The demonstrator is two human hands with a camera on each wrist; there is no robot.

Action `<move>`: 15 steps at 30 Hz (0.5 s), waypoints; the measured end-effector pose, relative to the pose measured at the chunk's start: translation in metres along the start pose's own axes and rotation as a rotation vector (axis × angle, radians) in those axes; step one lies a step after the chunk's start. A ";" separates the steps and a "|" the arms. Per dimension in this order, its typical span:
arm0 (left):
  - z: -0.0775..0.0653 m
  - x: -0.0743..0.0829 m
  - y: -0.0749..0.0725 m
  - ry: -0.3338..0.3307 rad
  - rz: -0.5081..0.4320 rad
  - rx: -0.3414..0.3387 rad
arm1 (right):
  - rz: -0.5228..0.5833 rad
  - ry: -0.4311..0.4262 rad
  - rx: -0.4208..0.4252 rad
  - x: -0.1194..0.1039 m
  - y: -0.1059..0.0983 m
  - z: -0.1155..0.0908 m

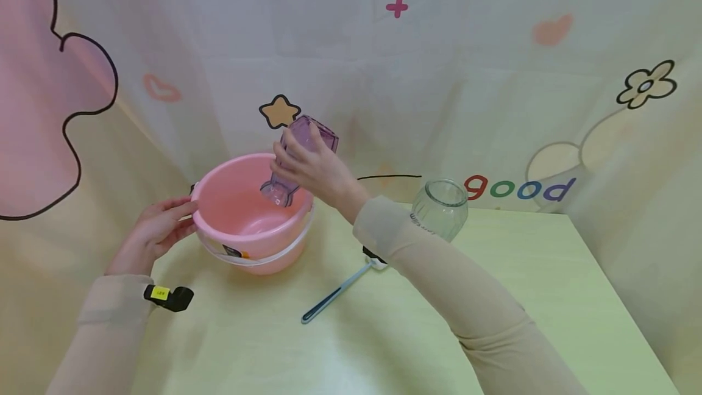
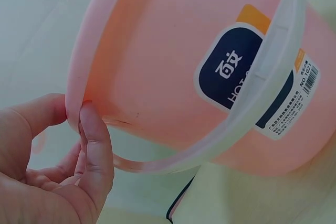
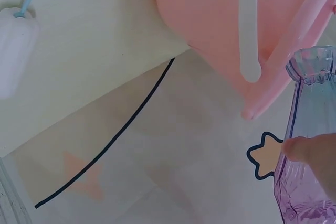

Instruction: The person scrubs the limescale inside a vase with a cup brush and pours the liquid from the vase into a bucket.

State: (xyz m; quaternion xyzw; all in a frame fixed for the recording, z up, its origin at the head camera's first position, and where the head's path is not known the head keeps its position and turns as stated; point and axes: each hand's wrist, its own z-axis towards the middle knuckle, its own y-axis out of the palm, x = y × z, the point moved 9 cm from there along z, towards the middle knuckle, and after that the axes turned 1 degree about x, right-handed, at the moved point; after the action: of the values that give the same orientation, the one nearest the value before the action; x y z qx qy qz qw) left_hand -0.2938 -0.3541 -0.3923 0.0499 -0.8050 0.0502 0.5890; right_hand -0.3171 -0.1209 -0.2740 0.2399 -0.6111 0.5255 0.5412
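Observation:
A pink bucket (image 1: 258, 255) with a white handle (image 2: 286, 40) stands at the left of the table. My left hand (image 1: 164, 224) pinches its rim on the left side, thumb outside and fingers against the edge in the left wrist view. My right hand (image 1: 318, 169) grips a purple faceted glass vase (image 1: 276, 191), tilted with its mouth pointing down over the bucket's opening. In the right wrist view the vase (image 3: 310, 192) shades from bluish at the neck to purple at the base, and a thumb presses its side.
A clear round glass jar (image 1: 441, 206) stands at the table's back, partly behind my right sleeve. A brush with a blue handle (image 1: 337, 291) and white head (image 3: 16, 51) lies in front of the jar. A printed curtain (image 1: 340, 78) hangs behind the table (image 1: 548, 297).

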 end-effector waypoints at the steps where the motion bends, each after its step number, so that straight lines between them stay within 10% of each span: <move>1: 0.000 0.000 0.000 0.000 -0.003 0.000 | -0.003 -0.006 -0.004 -0.001 0.000 0.000; 7: -0.002 0.001 0.001 0.001 -0.012 -0.001 | 0.028 0.010 -0.047 0.001 0.004 -0.002; 15: -0.003 0.002 0.001 0.014 0.006 0.024 | 0.479 0.213 -0.138 0.020 0.021 -0.010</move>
State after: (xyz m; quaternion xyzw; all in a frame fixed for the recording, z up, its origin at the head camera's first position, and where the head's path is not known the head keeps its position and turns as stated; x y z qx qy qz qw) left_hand -0.2915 -0.3523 -0.3891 0.0542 -0.8004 0.0623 0.5938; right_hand -0.3367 -0.0994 -0.2654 -0.0055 -0.6243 0.6179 0.4779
